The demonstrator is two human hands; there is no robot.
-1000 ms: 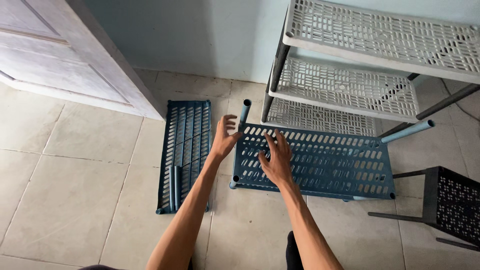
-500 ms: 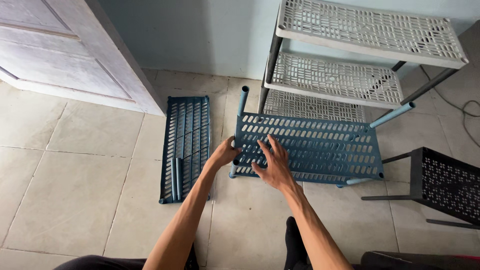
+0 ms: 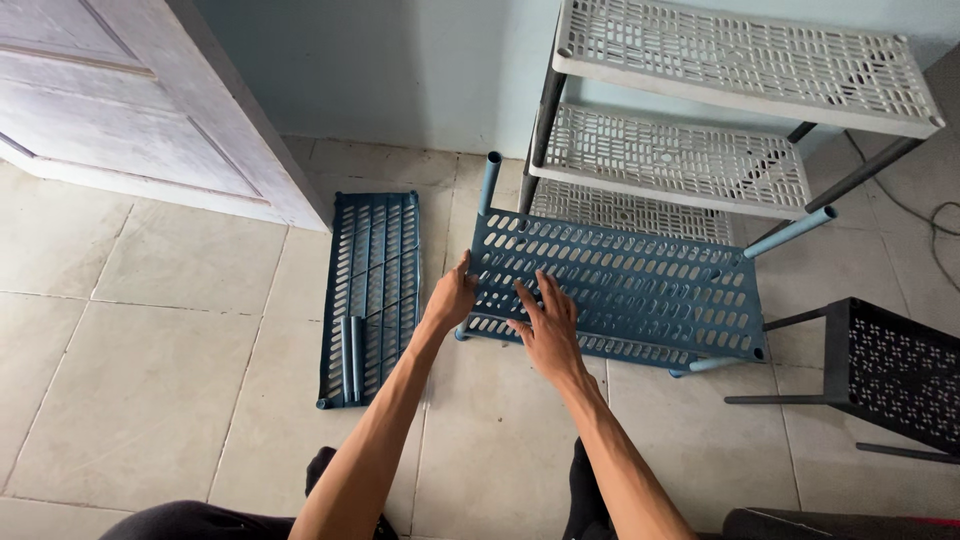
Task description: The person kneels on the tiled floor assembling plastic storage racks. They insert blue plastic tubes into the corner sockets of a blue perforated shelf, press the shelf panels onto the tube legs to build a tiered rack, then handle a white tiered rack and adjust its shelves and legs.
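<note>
Door (image 3: 150,110) far left, flat blue panel (image 3: 372,290) lying on floor tiles (image 3: 140,400). Left hand (image 3: 452,298) grips left short edge of blue perforated shelf (image 3: 620,285); right hand (image 3: 545,330) spread flat on its top, fingers open. Shelf long axis runs left-right, directly ahead of both hands. White rack (image 3: 700,110) behind, black stand (image 3: 880,370) right.

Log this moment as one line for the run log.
left hand: grips blue shelf corner | right hand: flat on shelf | spare blue shelf: on floor | white rack: behind
</note>
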